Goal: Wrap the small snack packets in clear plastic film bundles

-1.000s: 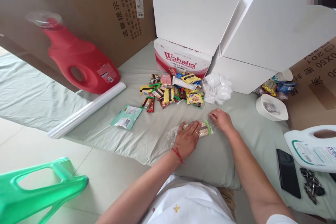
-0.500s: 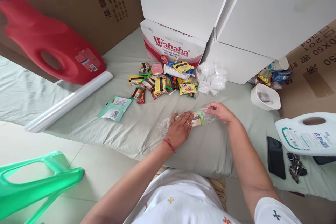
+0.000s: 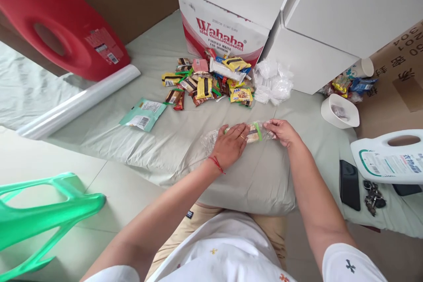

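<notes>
A snack packet (image 3: 254, 132) with a green end lies in clear plastic wrap (image 3: 208, 140) on the bed's near side. Across its left part rests my left hand (image 3: 232, 143), palm down with fingers stretched out flat, hiding much of the packet. My right hand (image 3: 283, 132) pinches the wrap's right end between thumb and fingers. Beyond both hands is a heap of small wrapped snacks (image 3: 205, 88) in yellow, brown, pink and blue. Beside the heap sits a pile of crumpled clear plastic (image 3: 273, 81).
A plastic film roll (image 3: 82, 101), teal pouch (image 3: 142, 114) and red jug (image 3: 66, 22) lie left. A Wahaha carton (image 3: 224, 31) stands behind the snacks. Rightward are a white bowl (image 3: 340, 116), white detergent bottle (image 3: 390, 156), phone (image 3: 350, 185) and keys (image 3: 374, 197). A green stool (image 3: 49, 216) stands lower left.
My view has tilted down, so the surroundings sit higher in the picture. Both hands stay at the wrapped packet, my right still pinching the wrap's end.
</notes>
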### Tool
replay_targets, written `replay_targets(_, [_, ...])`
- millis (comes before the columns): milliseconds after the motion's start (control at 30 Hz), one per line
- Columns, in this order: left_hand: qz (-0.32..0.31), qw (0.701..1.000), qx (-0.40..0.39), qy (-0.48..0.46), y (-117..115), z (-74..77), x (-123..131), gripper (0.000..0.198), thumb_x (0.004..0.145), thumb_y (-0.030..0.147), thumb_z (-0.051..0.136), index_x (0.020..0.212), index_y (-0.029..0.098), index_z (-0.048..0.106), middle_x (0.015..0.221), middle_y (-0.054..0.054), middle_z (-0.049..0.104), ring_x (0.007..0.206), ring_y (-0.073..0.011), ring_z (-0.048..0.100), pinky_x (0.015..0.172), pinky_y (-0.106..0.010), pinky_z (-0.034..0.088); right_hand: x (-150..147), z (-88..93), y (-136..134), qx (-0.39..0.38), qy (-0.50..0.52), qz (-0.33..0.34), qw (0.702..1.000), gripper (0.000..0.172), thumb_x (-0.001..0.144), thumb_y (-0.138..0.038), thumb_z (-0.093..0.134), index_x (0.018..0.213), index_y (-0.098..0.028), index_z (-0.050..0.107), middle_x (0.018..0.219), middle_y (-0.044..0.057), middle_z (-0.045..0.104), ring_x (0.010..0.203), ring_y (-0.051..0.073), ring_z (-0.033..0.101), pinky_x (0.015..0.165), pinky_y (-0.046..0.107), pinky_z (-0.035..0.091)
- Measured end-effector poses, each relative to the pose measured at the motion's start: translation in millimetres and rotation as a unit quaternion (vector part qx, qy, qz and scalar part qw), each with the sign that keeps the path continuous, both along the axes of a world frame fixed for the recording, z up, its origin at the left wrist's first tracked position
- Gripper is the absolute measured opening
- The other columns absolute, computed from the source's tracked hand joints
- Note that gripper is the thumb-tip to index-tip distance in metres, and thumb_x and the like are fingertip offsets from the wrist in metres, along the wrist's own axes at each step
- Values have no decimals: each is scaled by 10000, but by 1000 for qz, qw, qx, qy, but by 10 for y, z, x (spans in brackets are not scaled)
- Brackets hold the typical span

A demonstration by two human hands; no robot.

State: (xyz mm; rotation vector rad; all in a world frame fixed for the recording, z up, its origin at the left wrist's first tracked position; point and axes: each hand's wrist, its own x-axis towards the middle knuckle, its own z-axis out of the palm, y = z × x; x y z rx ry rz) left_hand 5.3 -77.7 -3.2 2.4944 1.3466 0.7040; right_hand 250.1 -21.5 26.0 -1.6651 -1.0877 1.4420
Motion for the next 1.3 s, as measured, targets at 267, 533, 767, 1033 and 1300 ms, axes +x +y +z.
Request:
replay_targets(267, [13, 998, -36, 41, 2, 89, 39, 488, 1098, 322, 311, 1533, 227, 511, 1586, -95, 538, 1429, -275, 519, 1144, -538, 375, -327, 124, -128, 127, -68, -89, 986, 384, 640, -508, 853, 698, -187, 650, 518, -56, 496, 467, 97, 404, 448, 238, 323])
replay_targets(533, [37, 998, -56, -14, -64, 0, 102, 491, 1079, 286, 319, 1511, 184, 529, 1627, -141, 474, 1467, -298, 477, 1204, -587, 312, -1067, -66, -653, 342, -401, 25, 849, 400, 1034, -345, 409, 1118, -168, 758, 962, 122, 669, 881, 228, 648, 814, 353, 535])
replay_targets(767, [-14, 980, -114, -161, -43, 94, -150, 539, 970, 185, 426, 1499, 138, 515, 1591, -170, 512, 1482, -271, 482, 1262, -570, 299, -1170, -316, -945, 364, -411, 24, 836, 479, 1080, -393, 389, 1467, -180, 574, 1194, 164, 568, 1117, 263, 586, 950, 426, 564])
replay_targets(1033, [-138, 986, -78, -46, 151, 405, -170, 496, 1089, 390, 332, 1535, 266, 507, 1580, -75, 548, 1536, -243, 412, 1300, -581, 138, -1218, -317, -996, 352, -463, 55, 811, 454, 1062, -305, 415, 1484, -215, 556, 1334, 200, 606, 1242, 340, 548, 1027, 553, 512])
replay_targets(1300, [-95, 993, -69, 5, 125, 178, -131, 503, 1101, 348, 277, 1550, 265, 487, 1640, -49, 466, 1570, -210, 348, 1266, -500, 252, -1101, -292, -1537, 348, -403, 192, 824, 508, 1029, -356, 518, 1514, -207, 527, 1532, 179, 551, 1451, 354, 487, 1202, 649, 389])
